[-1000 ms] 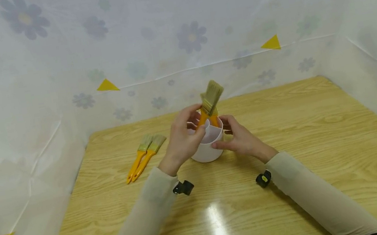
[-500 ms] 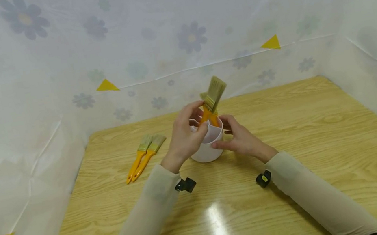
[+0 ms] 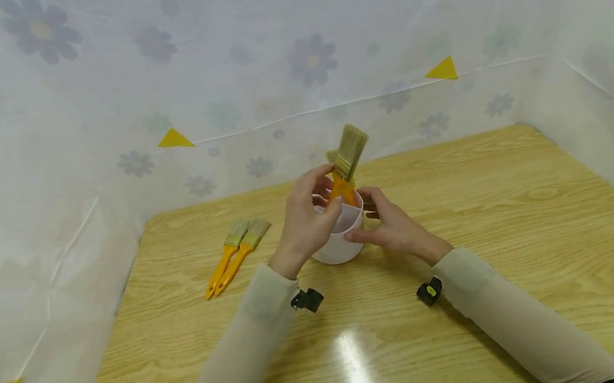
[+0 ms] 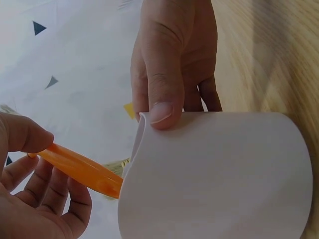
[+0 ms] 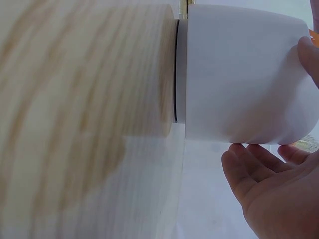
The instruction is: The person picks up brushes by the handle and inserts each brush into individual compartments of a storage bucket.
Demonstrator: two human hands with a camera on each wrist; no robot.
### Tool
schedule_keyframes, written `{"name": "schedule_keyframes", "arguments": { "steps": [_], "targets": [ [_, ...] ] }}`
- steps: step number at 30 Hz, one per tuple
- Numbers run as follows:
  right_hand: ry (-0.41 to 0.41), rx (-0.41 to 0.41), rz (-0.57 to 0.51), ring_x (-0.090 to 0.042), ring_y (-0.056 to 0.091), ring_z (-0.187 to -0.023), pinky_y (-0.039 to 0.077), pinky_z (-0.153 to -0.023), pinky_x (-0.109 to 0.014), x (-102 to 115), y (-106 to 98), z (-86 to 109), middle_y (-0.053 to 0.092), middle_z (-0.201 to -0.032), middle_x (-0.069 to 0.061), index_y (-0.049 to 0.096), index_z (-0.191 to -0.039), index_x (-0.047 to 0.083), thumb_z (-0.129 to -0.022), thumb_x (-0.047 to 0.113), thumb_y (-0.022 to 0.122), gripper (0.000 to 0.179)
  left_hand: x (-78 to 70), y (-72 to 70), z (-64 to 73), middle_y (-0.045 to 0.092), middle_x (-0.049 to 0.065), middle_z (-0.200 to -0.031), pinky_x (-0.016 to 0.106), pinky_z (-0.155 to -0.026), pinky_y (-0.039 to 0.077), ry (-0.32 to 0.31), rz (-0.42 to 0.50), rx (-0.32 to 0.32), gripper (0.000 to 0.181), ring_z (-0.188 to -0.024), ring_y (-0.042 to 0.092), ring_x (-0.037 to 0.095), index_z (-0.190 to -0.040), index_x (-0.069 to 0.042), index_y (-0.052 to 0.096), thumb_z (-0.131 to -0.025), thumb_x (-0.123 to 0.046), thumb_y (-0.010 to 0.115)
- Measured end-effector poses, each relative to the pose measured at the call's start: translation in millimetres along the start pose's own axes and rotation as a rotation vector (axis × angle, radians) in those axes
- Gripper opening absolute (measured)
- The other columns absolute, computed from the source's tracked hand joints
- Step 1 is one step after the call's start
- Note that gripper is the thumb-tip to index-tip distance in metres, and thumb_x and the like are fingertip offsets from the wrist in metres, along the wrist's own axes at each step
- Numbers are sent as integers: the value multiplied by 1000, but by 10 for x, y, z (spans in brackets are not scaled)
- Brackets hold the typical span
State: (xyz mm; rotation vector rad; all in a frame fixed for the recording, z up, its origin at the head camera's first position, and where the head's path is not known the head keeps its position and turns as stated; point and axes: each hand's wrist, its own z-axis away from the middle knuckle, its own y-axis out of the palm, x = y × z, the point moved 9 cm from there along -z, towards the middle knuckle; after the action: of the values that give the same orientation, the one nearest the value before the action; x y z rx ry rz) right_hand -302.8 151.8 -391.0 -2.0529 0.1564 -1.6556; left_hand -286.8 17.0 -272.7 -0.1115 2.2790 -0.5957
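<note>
My left hand (image 3: pixel 305 215) pinches a paintbrush (image 3: pixel 351 146) with an orange handle, bristles up and tilted to the right. Its orange handle (image 4: pixel 82 172) slants down to the mouth of a white holder (image 3: pixel 337 251), where the lower end is hidden. Another paintbrush (image 3: pixel 350 195) stands in the holder behind it, partly covered. My right hand (image 3: pixel 396 224) grips the holder from the right side, thumb at the front. In the left wrist view the right thumb (image 4: pixel 162 94) presses the holder's rim, while in the right wrist view the fingers (image 5: pixel 261 162) lie along its wall.
Two more orange-handled paintbrushes, a nearer one (image 3: pixel 237 266) and one beside it (image 3: pixel 223 265), lie together on the wooden table (image 3: pixel 464 193) to the left. Translucent sheeting (image 3: pixel 262 58) with flower prints and yellow triangles encloses the back and sides.
My left hand has shifted slightly up and to the right with the paintbrush, mostly in the first half second. The right hand and the white holder have stayed in place.
</note>
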Motion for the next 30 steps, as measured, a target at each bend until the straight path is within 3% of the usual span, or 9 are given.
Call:
{"name": "schedule_keyframes", "arguments": {
  "steps": [15,30],
  "targets": [
    [4,-3,-3,-27,40,-129,34,-104,-51,4,0,11,34,-145,-1,23,-147,18,-78,47,74,90,100,60,63,58,9,-97,33,-69,52,-34,19,10,52,-79,55,18,-132,-5,51,-83,5,60],
    [-5,-9,5,-26,41,-128,35,-104,-51,8,-10,10,36,-144,-1,25,-146,19,-78,47,75,89,162,95,100,56,6,-93,28,-69,50,-28,10,27,55,-79,54,15,-134,-8,50,-81,3,58]
  ]
}}
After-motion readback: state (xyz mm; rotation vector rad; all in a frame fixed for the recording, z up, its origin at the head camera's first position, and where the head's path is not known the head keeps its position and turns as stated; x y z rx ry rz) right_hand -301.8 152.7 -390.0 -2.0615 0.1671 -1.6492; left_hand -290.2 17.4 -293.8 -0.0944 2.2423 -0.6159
